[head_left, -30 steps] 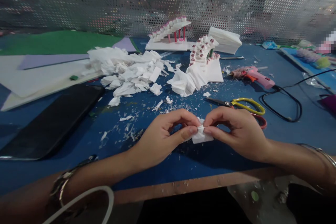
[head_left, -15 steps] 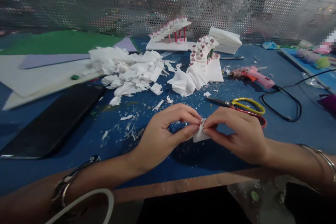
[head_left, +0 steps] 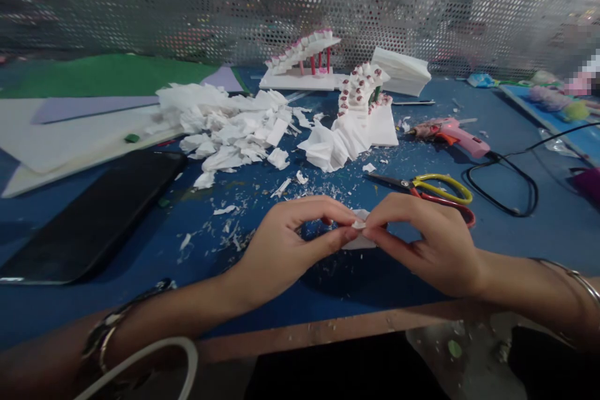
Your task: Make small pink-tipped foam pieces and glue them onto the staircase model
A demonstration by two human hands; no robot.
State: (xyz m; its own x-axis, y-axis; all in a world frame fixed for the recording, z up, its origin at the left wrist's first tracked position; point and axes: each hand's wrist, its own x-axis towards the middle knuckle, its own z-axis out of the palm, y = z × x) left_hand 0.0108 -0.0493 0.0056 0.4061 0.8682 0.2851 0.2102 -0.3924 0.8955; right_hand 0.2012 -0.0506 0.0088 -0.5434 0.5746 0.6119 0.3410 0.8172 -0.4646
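Tissue piece (head_left: 363,242) pinched between both hands, low over blue table (head_left: 515,244), near front edge. On my feed, left hand (head_left: 285,247) presses thumb and forefinger onto its left side; right hand (head_left: 434,244) clamps right side, fingertips of both hands nearly meeting. Yellow-handled scissors (head_left: 438,190) lie just behind right hand, pink glue gun (head_left: 452,134) farther back. Heap of white tissue scraps (head_left: 225,122) beyond left hand; black phone (head_left: 94,215) at left. Fold shape: I cannot tell.

Behind the left hand (head_left: 285,250) a dark metal-link band (head_left: 100,336) circles the wrist (watch or bracelet, too blurred to tell); behind the right hand (head_left: 431,244) sits a thin silvery bangle (head_left: 579,280). The forearms (head_left: 187,306) are bare.
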